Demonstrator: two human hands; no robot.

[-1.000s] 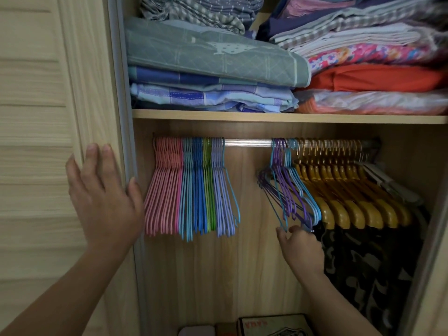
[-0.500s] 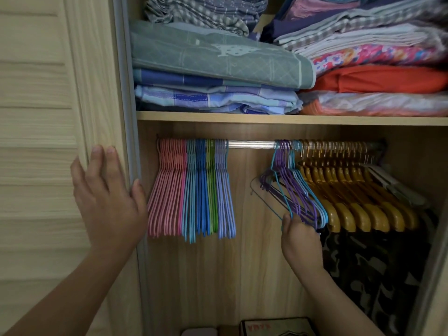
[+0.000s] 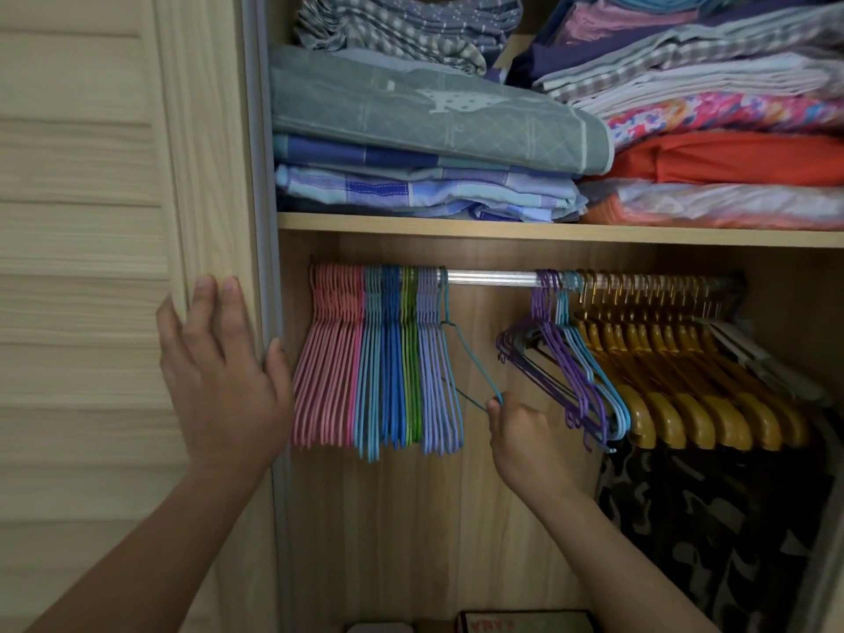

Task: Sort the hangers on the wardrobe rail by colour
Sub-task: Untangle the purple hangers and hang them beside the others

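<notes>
My right hand [image 3: 518, 424] pinches the teal wire hanger [image 3: 466, 354], hooked on the rail [image 3: 488, 277] just right of the lilac bunch [image 3: 438, 376]. My left hand [image 3: 219, 376] lies flat on the wardrobe door [image 3: 91, 267]. I'd slide the hook flush, then let go gently.

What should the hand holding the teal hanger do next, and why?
Probably slide the teal hanger left along the rail into the light blue hangers. The right hand pinches its lower corner, and its hook already sits on the rail beside the lilac hangers, a poor colour match. The left hand rests flat on the door.
</notes>
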